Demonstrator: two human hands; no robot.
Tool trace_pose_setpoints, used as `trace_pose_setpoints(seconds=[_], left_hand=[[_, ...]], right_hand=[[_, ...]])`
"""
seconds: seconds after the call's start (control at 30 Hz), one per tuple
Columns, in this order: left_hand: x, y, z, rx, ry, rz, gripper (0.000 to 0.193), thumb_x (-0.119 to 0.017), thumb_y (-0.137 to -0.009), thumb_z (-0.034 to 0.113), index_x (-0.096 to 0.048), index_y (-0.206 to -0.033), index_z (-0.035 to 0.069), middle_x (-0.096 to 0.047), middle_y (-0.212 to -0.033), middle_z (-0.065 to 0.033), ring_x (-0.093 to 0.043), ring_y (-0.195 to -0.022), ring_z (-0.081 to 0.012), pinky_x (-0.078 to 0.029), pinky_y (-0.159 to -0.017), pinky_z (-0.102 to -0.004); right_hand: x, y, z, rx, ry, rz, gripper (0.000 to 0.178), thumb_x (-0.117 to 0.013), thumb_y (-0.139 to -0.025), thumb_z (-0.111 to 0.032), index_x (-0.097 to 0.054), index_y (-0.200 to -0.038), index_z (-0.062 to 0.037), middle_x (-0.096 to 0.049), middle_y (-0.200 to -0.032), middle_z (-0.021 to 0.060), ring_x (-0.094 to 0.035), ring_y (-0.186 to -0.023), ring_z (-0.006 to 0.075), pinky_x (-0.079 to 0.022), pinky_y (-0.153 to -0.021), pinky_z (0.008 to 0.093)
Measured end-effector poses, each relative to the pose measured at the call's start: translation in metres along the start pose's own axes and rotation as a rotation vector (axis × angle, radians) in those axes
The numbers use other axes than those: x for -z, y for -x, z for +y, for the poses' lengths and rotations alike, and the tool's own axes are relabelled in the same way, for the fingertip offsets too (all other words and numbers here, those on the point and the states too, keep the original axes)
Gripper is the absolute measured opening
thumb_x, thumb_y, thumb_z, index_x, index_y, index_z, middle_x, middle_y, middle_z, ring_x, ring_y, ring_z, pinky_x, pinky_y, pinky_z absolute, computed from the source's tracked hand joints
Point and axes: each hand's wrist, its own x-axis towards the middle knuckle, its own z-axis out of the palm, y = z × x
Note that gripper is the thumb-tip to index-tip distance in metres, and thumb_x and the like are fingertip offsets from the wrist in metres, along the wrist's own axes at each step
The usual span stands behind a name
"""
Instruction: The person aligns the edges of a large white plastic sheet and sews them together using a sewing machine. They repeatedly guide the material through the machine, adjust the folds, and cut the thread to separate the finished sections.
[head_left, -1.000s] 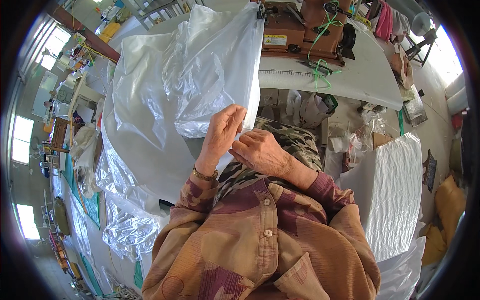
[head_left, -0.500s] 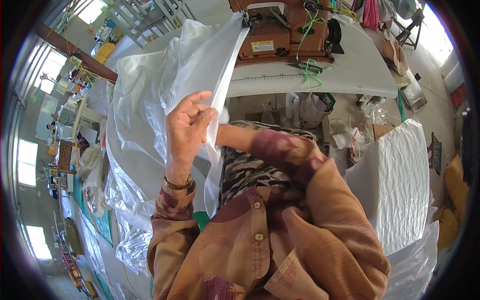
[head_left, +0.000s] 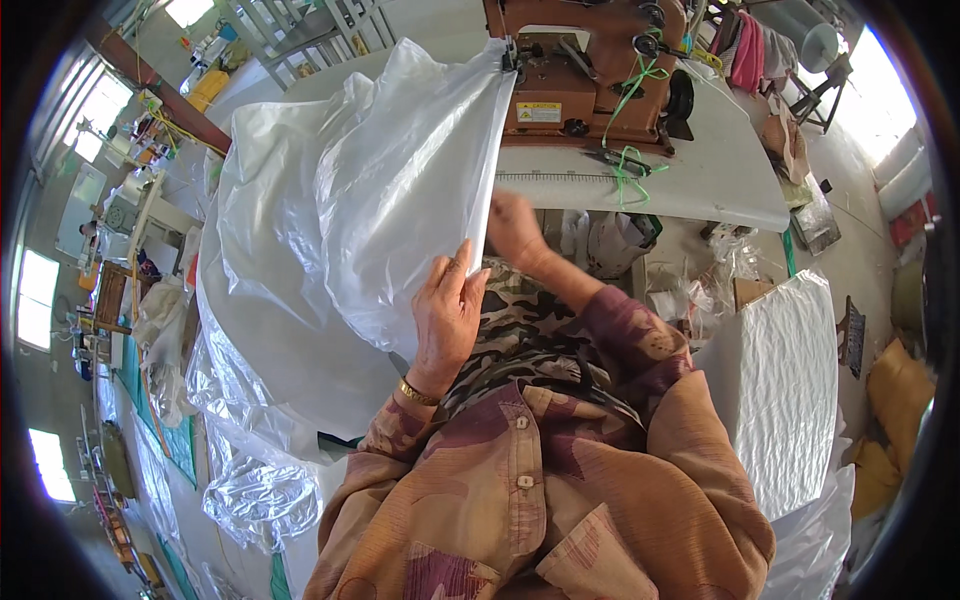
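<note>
A large translucent white plastic sheet (head_left: 390, 200) hangs over the near left side of the table. Its folded right edge runs up to the needle area of a brown sewing machine (head_left: 545, 100). My left hand (head_left: 447, 315) pinches that edge low down, thumb and fingers closed on the plastic. Just right of the edge and higher up is my right hand (head_left: 515, 235), smeared by motion, with its fingertips partly behind the sheet. Whether it grips the plastic does not show. Green string (head_left: 630, 95) dangles from the machine beside small dark-handled snips (head_left: 617, 160) on the tabletop.
The pale worktable (head_left: 720, 185) carries a ruler strip along its near edge. To my right stands a stack of white sheeting (head_left: 785, 380). Crumpled clear plastic (head_left: 265, 495) lies at lower left. Plastic bags (head_left: 620, 240) sit beneath the table.
My left hand has moved right and down, now lying on the sheet's edge. The right hand has come up from behind the left wrist to the edge's right side. The sheet has spread rightward.
</note>
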Motion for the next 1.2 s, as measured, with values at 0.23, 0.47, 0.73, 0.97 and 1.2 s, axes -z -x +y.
trace_pose_setpoints(seconds=[0.23,0.47,0.73,0.97,1.2], left_hand=[[-0.041,-0.004,0.008,0.056,0.156,-0.135,0.027,-0.065,-0.084,-0.001,-0.068,-0.111,0.001,-0.057,-0.078,-0.0158,-0.058,-0.064,-0.0312,-0.048,-0.062,-0.0375],[-0.061,-0.018,-0.024,0.046,0.143,-0.192,0.023,-0.068,-0.082,-0.002,-0.070,-0.106,-0.001,-0.058,-0.073,-0.0132,-0.057,-0.062,-0.0233,-0.047,-0.061,-0.0353],[-0.079,-0.081,-0.035,0.019,-0.009,-0.121,0.020,-0.068,-0.082,0.000,-0.071,-0.102,0.000,-0.063,-0.073,-0.0153,-0.061,-0.061,-0.0272,-0.050,-0.061,-0.0373],[-0.097,-0.148,-0.041,0.008,-0.067,-0.068,0.019,-0.065,-0.082,0.003,-0.071,-0.099,-0.002,-0.070,-0.089,-0.0204,-0.068,-0.076,-0.0359,-0.053,-0.070,-0.0411],[-0.114,-0.204,-0.045,-0.145,-0.149,0.034,0.023,-0.064,-0.084,0.005,-0.072,-0.103,-0.003,-0.070,-0.089,-0.0216,-0.068,-0.077,-0.0371,-0.053,-0.071,-0.0423]], right_hand=[[0.067,-0.071,-0.028,0.069,0.422,0.194,0.038,-0.062,-0.096,-0.031,-0.067,-0.083,0.0036,-0.063,-0.063,0.0185,-0.060,-0.055,0.0328,-0.050,-0.060,0.0404],[0.067,-0.079,-0.008,0.081,0.369,0.158,0.042,-0.060,-0.096,-0.032,-0.060,-0.077,0.0056,-0.056,-0.062,0.0236,-0.054,-0.058,0.0410,-0.046,-0.061,0.0460],[0.069,-0.074,-0.007,0.125,0.319,0.151,0.040,-0.060,-0.098,-0.030,-0.056,-0.079,0.0054,-0.046,-0.062,0.0191,-0.034,-0.059,0.0233,-0.040,-0.056,0.0405],[0.070,-0.073,-0.014,0.080,0.255,0.185,0.039,-0.060,-0.099,-0.028,-0.059,-0.077,0.0036,-0.057,-0.068,0.0259,-0.055,-0.069,0.0483,-0.045,-0.061,0.0483],[0.065,-0.072,-0.003,0.123,0.290,0.318,0.036,-0.057,-0.101,-0.027,-0.060,-0.084,0.0041,-0.061,-0.073,0.0255,-0.059,-0.069,0.0444,-0.046,-0.063,0.0457]])
